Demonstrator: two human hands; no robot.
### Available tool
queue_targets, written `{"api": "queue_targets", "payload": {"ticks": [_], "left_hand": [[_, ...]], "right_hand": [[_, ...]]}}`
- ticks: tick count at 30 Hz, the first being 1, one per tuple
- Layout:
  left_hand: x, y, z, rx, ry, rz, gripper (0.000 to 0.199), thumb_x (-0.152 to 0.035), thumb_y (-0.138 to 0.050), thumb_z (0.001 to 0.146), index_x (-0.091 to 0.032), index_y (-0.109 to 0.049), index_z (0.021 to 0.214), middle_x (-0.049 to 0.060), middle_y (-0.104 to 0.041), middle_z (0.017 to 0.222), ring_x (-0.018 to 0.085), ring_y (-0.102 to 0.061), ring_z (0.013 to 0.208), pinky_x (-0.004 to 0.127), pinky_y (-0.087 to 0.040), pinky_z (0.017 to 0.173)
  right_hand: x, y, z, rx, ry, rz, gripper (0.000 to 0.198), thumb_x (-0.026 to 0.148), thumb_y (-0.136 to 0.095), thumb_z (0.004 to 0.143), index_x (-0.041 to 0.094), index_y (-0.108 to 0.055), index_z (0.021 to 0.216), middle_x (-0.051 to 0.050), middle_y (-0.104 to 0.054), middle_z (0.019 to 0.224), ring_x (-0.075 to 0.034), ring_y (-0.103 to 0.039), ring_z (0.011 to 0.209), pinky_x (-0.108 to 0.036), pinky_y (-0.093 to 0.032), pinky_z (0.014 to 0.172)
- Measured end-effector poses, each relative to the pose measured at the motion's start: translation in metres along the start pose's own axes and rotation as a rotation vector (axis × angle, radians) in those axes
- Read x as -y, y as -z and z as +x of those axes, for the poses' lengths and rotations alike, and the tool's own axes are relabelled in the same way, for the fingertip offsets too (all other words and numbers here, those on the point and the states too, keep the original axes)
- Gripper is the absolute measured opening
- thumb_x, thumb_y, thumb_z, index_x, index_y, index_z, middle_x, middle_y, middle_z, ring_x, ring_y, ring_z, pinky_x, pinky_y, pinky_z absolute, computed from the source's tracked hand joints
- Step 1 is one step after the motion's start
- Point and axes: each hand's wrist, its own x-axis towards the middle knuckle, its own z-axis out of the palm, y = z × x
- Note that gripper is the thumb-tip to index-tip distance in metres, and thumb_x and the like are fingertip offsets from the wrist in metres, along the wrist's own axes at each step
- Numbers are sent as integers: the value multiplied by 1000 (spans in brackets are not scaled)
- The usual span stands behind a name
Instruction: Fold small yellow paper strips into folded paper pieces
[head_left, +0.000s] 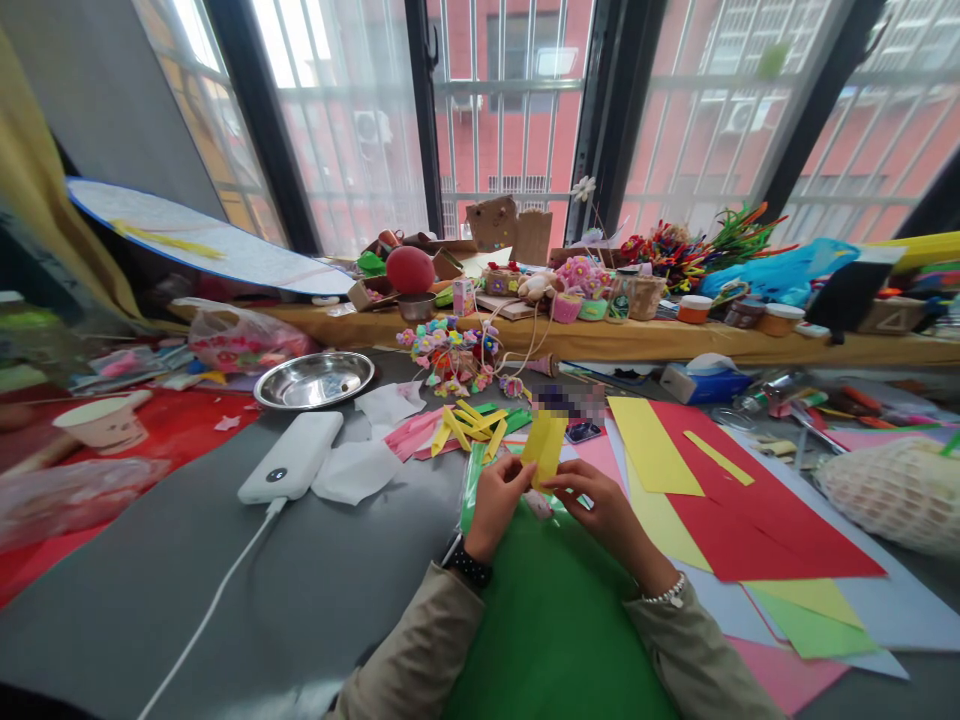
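A small yellow piece of paper, seemingly creased lengthwise, is held up between both my hands above a green sheet. My left hand pinches its lower left edge. At its lower right, my right hand grips the same paper between thumb and fingers. Just beyond them lies a heap of folded yellow paper strips, with green and pink pieces among them. To the right, a yellow sheet and a thin yellow strip rest on red paper.
A white power bank with a cable lies left, near a round metal plate and white tissues. Colourful craft flowers stand at the back. A crowded window ledge runs behind. A netted white bundle sits far right.
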Motion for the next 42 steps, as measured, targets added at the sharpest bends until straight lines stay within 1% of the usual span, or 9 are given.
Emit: {"api": "queue_targets", "payload": {"ticks": [2, 7, 12, 17, 20, 24, 31, 35, 42], "left_hand": [[0, 0, 0, 11, -9, 2, 23, -35, -53, 64, -12, -57, 67, -2, -52, 55, 9, -47, 50, 19, -37, 48], [-1, -1, -1, 38, -3, 15, 23, -35, -53, 65, -13, -57, 68, -1, -53, 56, 9, -47, 50, 18, -37, 48], [-1, -1, -1, 53, -9, 28, 23, -35, -53, 64, -13, -57, 65, -1, -53, 55, 9, -48, 50, 19, -37, 48], [-2, -1, -2, 76, -27, 28, 22, -35, -52, 65, -13, -55, 60, -2, -50, 51, 9, -47, 49, 18, -36, 46], [-3, -2, -3, 97, -28, 15, 21, -33, -53, 65, -13, -54, 60, -2, -50, 52, 9, -47, 49, 18, -37, 47], [-5, -2, -5, 133, -13, -17, 21, -34, -55, 64, -13, -55, 63, -1, -52, 54, 10, -49, 52, 19, -40, 49], [0, -2, -4, 185, -15, -10, 25, -36, -57, 62, -13, -57, 71, 1, -56, 60, 12, -52, 57, 21, -42, 53], [1, -2, -4, 204, -16, -22, 26, -36, -56, 63, -13, -57, 74, 2, -58, 64, 13, -54, 60, 22, -42, 56], [0, -2, -4, 252, -42, -13, 23, -29, -59, 62, -13, -57, 78, 2, -59, 68, 12, -53, 62, 21, -41, 57]], "right_hand": [[-3, 0, 1, -3, 3, -5, 20, 22, -47, 72, 24, -63, 84, -5, -55, 83, -15, -53, 74, -26, -46, 63], [-5, 4, 1, 6, 1, 17, 18, 25, -50, 71, 25, -64, 83, -5, -55, 79, -15, -53, 69, -27, -46, 60], [-5, 7, 1, 14, -42, 67, 15, 27, -54, 68, 26, -64, 78, -3, -56, 76, -14, -53, 65, -26, -45, 58], [-5, 7, 2, -8, -72, 84, 13, 30, -55, 67, 23, -65, 73, -3, -58, 71, -14, -54, 63, -26, -44, 57], [-2, 5, 1, -50, -118, 109, 13, 31, -56, 66, 21, -63, 70, -3, -59, 70, -16, -55, 65, -26, -44, 58], [1, 3, 1, -121, -230, 137, 17, 35, -55, 66, 19, -61, 69, -2, -60, 67, -15, -55, 62, -25, -43, 56], [-2, 1, 2, -150, -342, 200, 21, 38, -56, 64, 18, -57, 66, -1, -60, 60, -15, -56, 56, -25, -43, 52], [-2, -1, 1, -161, -350, 239, 21, 38, -56, 64, 17, -56, 66, -1, -59, 58, -15, -56, 54, -24, -43, 52], [-3, 0, 0, -165, -345, 185, 18, 36, -54, 67, 17, -54, 67, 0, -57, 57, -14, -54, 52, -24, -42, 50]]}}
